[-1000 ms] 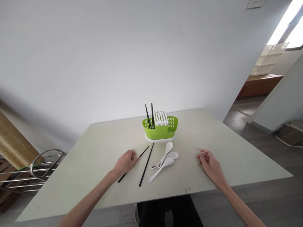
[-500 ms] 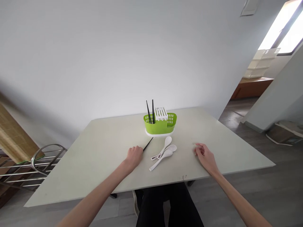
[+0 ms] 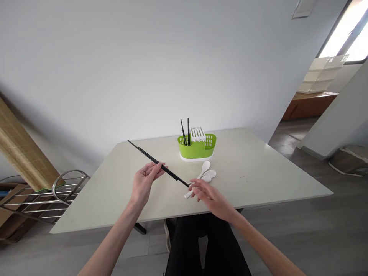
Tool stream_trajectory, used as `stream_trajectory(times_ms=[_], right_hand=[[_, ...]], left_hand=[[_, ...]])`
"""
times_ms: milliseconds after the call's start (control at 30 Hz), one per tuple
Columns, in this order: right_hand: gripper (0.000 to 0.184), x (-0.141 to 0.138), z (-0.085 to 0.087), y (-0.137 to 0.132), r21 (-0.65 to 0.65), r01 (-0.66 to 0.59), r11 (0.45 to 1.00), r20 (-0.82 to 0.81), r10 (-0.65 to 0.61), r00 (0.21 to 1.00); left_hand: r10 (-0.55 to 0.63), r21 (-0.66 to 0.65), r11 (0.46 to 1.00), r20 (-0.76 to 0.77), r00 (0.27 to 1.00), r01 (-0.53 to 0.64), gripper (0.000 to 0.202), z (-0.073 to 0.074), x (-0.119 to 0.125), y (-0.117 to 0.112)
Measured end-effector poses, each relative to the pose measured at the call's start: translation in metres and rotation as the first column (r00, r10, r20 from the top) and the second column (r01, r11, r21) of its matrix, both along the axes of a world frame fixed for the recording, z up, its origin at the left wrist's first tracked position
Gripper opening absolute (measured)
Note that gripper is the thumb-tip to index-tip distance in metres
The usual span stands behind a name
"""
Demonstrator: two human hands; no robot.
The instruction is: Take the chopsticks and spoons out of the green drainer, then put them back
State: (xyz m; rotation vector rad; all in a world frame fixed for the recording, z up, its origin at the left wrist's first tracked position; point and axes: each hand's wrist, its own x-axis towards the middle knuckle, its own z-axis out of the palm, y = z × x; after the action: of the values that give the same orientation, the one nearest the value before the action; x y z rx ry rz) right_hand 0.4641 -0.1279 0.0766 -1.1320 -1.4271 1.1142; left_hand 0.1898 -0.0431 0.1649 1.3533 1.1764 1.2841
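Note:
A pair of black chopsticks (image 3: 149,156) is pinched between the thumb and fingers of my left hand (image 3: 145,180), slanting down to the right above the table. One stick sticks out past the other at each end. My right hand (image 3: 208,195) hovers at their lower right end, fingers bent and apart; whether it touches the tip I cannot tell. Partly behind that hand lie several white spoons (image 3: 206,166), their handles overlapping. Beyond them stands a green cutlery basket (image 3: 197,150) with a white slatted piece (image 3: 197,134) and black chopsticks (image 3: 188,132) upright in its left part.
The pale table (image 3: 94,195) reaches back to a bare wall (image 3: 172,69). At the left are a metal rack (image 3: 63,191) and a leaning rolled mat (image 3: 25,149). A stack of translucent drawers (image 3: 322,74) stands by the window at right.
My left hand has lifted the chopsticks off the table and turned them to slant the other way. My right hand has moved left to their lower end.

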Motion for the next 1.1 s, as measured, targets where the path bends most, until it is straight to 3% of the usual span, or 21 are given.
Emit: stream_trajectory(times_ms=[67,100,200,300,367,500,633,767,900,1100], right_hand=[[0.053,-0.037,0.015,-0.003,-0.015,-0.179,0.984,-0.170,0.174,0.970],[0.056,-0.052,0.019,-0.004,-0.023,-0.195,0.980,-0.243,0.184,0.952],[0.058,-0.081,0.020,-0.004,-0.060,-0.056,0.997,-0.415,0.026,0.909],[0.056,-0.091,0.012,-0.005,-0.107,0.119,0.987,-0.490,-0.157,0.858],[0.054,-0.090,0.006,-0.006,-0.101,0.171,0.980,-0.485,-0.198,0.852],[0.053,-0.081,-0.002,-0.008,-0.046,0.138,0.989,-0.407,-0.145,0.902],[0.051,-0.070,-0.006,-0.007,-0.031,0.143,0.989,-0.301,-0.146,0.942],[0.056,-0.058,-0.014,-0.005,-0.074,0.031,0.997,-0.178,-0.044,0.983],[0.059,-0.049,-0.019,-0.005,-0.107,0.000,0.994,-0.152,-0.016,0.988],[0.052,-0.029,-0.006,0.012,-0.073,-0.014,0.997,-0.153,0.003,0.988]], left_hand=[[0.028,-0.018,0.999,0.086,0.996,-0.027,0.038,-0.003,0.010,-0.011],[0.037,-0.028,0.999,0.110,0.993,-0.034,0.037,-0.005,0.014,-0.015],[0.051,-0.063,0.997,0.177,0.983,-0.040,0.035,-0.016,0.022,-0.027],[0.055,-0.092,0.995,0.240,0.969,-0.034,0.036,-0.030,0.030,-0.038],[0.028,-0.104,0.995,0.243,0.970,-0.002,0.037,-0.038,0.038,-0.047],[-0.042,-0.143,0.987,0.184,0.982,0.069,0.041,-0.051,0.057,-0.060],[-0.083,-0.182,0.975,0.222,0.971,0.125,0.042,-0.057,0.067,-0.063],[-0.066,-0.224,0.965,0.301,0.951,0.138,0.039,-0.061,0.065,-0.056],[-0.039,-0.262,0.958,0.299,0.954,0.121,0.038,-0.058,0.058,-0.042],[0.025,-0.147,0.989,0.139,0.990,-0.005,0.036,-0.037,0.044,-0.011]])
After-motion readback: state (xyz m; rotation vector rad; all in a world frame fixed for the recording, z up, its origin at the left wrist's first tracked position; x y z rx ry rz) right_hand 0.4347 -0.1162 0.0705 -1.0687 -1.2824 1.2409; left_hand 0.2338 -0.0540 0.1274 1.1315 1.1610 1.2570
